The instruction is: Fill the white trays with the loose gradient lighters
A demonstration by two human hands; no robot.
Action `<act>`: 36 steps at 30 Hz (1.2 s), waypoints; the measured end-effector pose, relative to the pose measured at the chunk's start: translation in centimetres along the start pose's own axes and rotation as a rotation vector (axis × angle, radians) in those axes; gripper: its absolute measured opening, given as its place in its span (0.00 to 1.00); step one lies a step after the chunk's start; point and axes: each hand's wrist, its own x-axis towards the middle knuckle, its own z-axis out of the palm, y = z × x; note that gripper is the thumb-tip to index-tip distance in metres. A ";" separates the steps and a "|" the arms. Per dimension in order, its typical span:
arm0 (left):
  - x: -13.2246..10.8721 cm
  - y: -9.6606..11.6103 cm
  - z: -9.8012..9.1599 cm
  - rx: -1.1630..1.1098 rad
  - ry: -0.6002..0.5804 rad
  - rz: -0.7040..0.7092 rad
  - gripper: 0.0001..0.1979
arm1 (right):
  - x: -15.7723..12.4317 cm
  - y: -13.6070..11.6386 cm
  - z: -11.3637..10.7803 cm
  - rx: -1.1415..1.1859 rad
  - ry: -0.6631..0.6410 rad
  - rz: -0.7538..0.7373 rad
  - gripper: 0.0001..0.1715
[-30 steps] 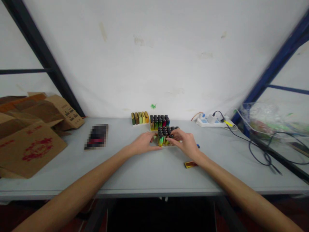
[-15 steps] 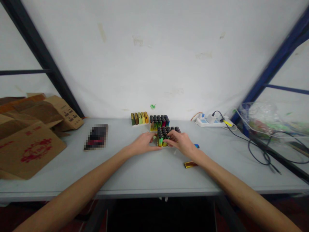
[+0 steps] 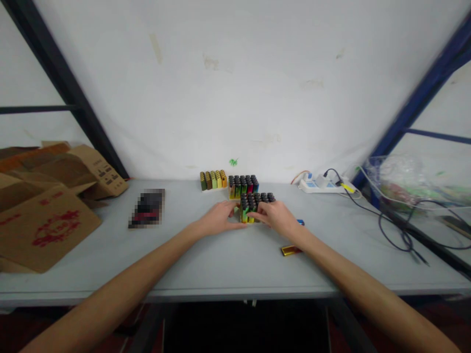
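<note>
A tray of black-topped lighters (image 3: 245,214) stands upright at the middle of the table. My left hand (image 3: 222,217) grips its left end, thumb along the front base and fingers around the side. My right hand (image 3: 274,214) is closed at the front row, fingertips against a lighter (image 3: 251,216) with a yellow-green body; the hand covers the right part of the tray. Beneath my right wrist lie a gold lighter (image 3: 290,250) and a blue lighter (image 3: 300,222), both loose on the table.
Behind stand another tray of black-topped lighters (image 3: 243,189) and a yellow-and-green set (image 3: 213,180) near the wall. At left are a blurred dark object (image 3: 147,209) and cardboard boxes (image 3: 55,220). A power strip (image 3: 324,185) and black cable (image 3: 405,235) lie at right.
My right hand's fingers have curled in and moved slightly left and down against the front row. My left hand stays in place on the tray.
</note>
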 end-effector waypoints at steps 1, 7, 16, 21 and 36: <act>0.0 0.0 0.0 0.000 -0.001 0.001 0.30 | 0.0 0.0 0.2 -0.003 -0.005 -0.007 0.24; -0.1 -0.1 0.0 0.004 -0.004 -0.006 0.32 | -0.9 0.8 -1.4 0.102 0.056 -0.060 0.28; -0.1 -0.8 0.4 0.000 -0.003 -0.006 0.35 | -6.6 4.1 -8.8 0.176 -0.049 -0.031 0.26; -0.1 -0.3 0.1 0.003 -0.016 -0.013 0.36 | -11.1 5.3 -6.1 0.114 -0.205 -0.001 0.45; -0.1 -0.2 0.0 0.028 -0.027 -0.028 0.37 | -7.9 9.0 -4.1 0.181 -0.085 0.005 0.18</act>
